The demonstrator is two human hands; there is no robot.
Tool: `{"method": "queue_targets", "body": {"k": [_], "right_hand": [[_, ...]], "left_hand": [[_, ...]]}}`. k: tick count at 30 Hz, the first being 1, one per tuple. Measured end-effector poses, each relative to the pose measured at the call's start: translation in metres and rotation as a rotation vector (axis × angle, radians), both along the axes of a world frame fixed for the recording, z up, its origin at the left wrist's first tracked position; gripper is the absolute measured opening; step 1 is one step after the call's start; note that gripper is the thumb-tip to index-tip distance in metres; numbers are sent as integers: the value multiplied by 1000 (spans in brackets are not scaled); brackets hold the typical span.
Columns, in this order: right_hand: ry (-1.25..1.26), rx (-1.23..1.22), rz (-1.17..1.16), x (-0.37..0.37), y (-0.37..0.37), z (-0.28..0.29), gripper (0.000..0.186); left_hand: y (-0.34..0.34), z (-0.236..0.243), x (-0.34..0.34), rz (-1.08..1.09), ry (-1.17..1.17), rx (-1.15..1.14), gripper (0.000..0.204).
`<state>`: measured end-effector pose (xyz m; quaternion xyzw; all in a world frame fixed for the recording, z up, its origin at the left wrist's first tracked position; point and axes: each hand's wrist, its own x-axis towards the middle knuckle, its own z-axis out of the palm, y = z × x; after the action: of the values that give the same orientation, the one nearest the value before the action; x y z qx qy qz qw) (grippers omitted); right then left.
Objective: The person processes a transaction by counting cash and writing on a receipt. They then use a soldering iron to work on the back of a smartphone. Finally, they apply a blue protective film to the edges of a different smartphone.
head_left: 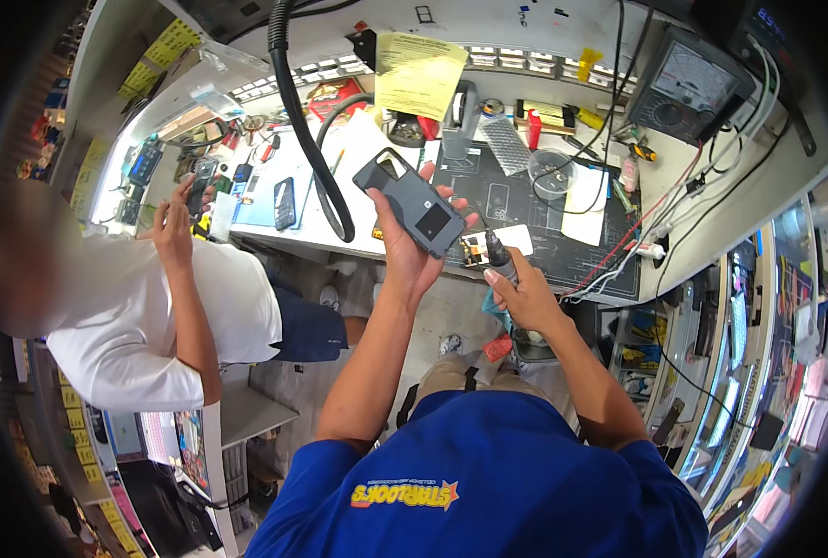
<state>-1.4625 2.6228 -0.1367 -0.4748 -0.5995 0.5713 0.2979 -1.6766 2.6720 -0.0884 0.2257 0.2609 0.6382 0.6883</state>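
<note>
My left hand (412, 246) is closed round a dark grey phone case (412, 200), held tilted above the bench's front edge. The case has a cut-out at its upper left end and a black square at its lower right end. In my right hand (525, 293) is a dark, thick-bodied pen-shaped tool (497, 251), its thin tip pointing up toward the case without visibly touching it. The tool's exact kind cannot be made out. Behind the tool, a white flat piece with dark and yellow parts (474, 249) lies on the bench edge.
A black work mat (600, 246) covers the bench's right part, with a clear round tub (553, 175) on it. An analog meter (688, 84) and hanging cables stand right. A thick black hose (304, 139) hangs down centrally. To the left, a person in white (172, 307) handles a phone.
</note>
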Motion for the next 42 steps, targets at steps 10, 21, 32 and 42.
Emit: {"method": "queue_targets", "body": {"k": [10,21,32,42], "right_hand": [[285,-73,50,-1,14,-19,70],[-176,90,-42,5,12,1,62],[-120,61,190,3,11,16,79],[-221,214,99,5,9,18,70]], "left_hand": [[36,3,-4,-17,-104,-74,100],[25,-15,-22,-76,-22,-70,110],[53,-20,-36,-21,113,-49,121],[39,-5,-30,87,305,-33,114]]}}
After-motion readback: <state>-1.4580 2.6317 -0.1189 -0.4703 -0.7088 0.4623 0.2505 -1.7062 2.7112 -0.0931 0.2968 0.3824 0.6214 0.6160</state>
